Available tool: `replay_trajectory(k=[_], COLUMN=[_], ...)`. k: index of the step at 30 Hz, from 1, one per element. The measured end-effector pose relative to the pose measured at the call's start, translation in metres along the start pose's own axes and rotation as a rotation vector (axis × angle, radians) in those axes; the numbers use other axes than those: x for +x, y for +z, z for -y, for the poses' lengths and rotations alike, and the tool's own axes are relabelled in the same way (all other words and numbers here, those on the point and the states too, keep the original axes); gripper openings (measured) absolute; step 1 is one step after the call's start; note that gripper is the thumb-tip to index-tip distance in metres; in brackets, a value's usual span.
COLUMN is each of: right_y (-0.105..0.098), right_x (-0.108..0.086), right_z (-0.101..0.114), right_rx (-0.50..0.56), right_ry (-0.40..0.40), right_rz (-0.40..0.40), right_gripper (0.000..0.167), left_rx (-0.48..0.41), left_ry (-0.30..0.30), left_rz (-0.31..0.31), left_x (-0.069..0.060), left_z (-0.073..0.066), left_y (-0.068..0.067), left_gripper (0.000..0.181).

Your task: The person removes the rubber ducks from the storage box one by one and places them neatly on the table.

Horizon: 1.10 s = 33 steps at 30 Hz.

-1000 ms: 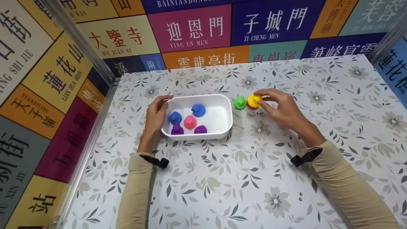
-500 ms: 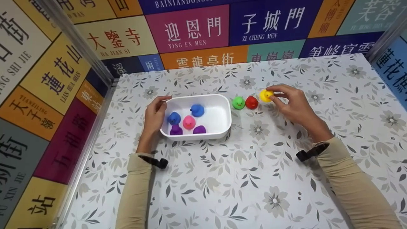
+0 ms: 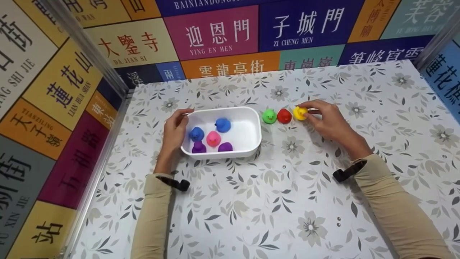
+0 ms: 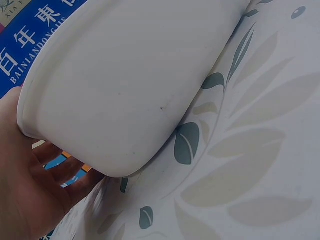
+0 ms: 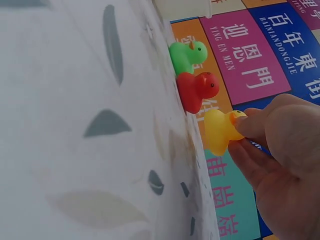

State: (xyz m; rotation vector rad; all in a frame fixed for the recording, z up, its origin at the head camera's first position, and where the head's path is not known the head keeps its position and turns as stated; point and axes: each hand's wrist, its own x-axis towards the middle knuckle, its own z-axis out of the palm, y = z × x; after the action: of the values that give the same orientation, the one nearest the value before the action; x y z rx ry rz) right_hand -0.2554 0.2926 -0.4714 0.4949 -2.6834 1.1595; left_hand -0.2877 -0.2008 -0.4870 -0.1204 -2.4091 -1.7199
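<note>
While the left hand (image 3: 175, 130) holds the 9 o'clock end of a white, round-cornered rectangular plastic tub (image 3: 248, 131), its fingers curled about the outside wall, the right hand (image 3: 329, 120) pinches a small yellow toy duck (image 3: 299, 113) between thumb and fingers. The yellow duck is at the tub's 2 to 3 o'clock, outside it; I cannot tell whether its base touches the bench (image 3: 251, 208), which has a white covering with grey leaves and flowers. Just off its 9 o'clock side sits a glossy red toy duck (image 3: 284, 116), and beside that a bright green toy duck (image 3: 269, 116), nearest the tub.

Inside the tub, one blue toy duck (image 3: 223, 125) lies towards 12 o'clock, another blue toy duck (image 3: 196, 134) at 9, a purple toy duck (image 3: 198, 147) at 8, a pink toy duck (image 3: 213, 139) at 7 and a second purple toy duck (image 3: 225, 146) at 6.

At the bench's 12 o'clock, a wall of coloured panels (image 3: 215, 34) reads "DA JIAN SI", "YING EN MEN 迎恩門" and "ZI CHENG MEN 子城門"; at 10, a yellow panel (image 3: 63, 77) reads "LIAN HUA SHAN 蓮花山".
</note>
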Motion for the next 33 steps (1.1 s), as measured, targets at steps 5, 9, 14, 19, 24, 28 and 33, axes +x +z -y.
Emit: replay_trajectory(k=[5, 9, 14, 19, 24, 28, 33], right_y=[0.0028, 0.0033, 0.0037, 0.0035, 0.0036, 0.004, 0.004], right_x=[0.0007, 0.0011, 0.0015, 0.0012, 0.0018, 0.0021, 0.0019], right_z=[-0.0011, -0.0021, -0.0029, -0.0021, -0.0019, -0.0022, -0.0012], right_rx=[0.021, 0.033, 0.046, 0.043, 0.022, 0.016, 0.01], right_ry=[0.043, 0.059, 0.072, 0.089, 0.115, 0.107, 0.096], right_rz=[0.038, 0.06, 0.071, 0.08, 0.096, 0.094, 0.08], right_gripper=[0.038, 0.039, 0.038, 0.036, 0.036, 0.036, 0.035], left_rx=[0.006, -0.001, 0.004, 0.004, 0.001, 0.0, -0.008], left_ry=[0.014, 0.018, 0.021, 0.015, 0.008, -0.015, -0.024], left_rz=[0.001, 0.0, 0.001, 0.0, -0.008, -0.008, -0.006], left_x=[-0.0005, -0.0013, -0.0015, -0.0005, -0.0019, -0.0028, -0.003], left_z=[0.0012, 0.0006, -0.0013, -0.0006, -0.0022, -0.0059, -0.0076], left_y=[-0.0013, -0.0016, -0.0018, -0.0009, 0.0002, 0.0012, 0.001], left_gripper=[0.032, 0.032, 0.032, 0.032, 0.032, 0.033, 0.034])
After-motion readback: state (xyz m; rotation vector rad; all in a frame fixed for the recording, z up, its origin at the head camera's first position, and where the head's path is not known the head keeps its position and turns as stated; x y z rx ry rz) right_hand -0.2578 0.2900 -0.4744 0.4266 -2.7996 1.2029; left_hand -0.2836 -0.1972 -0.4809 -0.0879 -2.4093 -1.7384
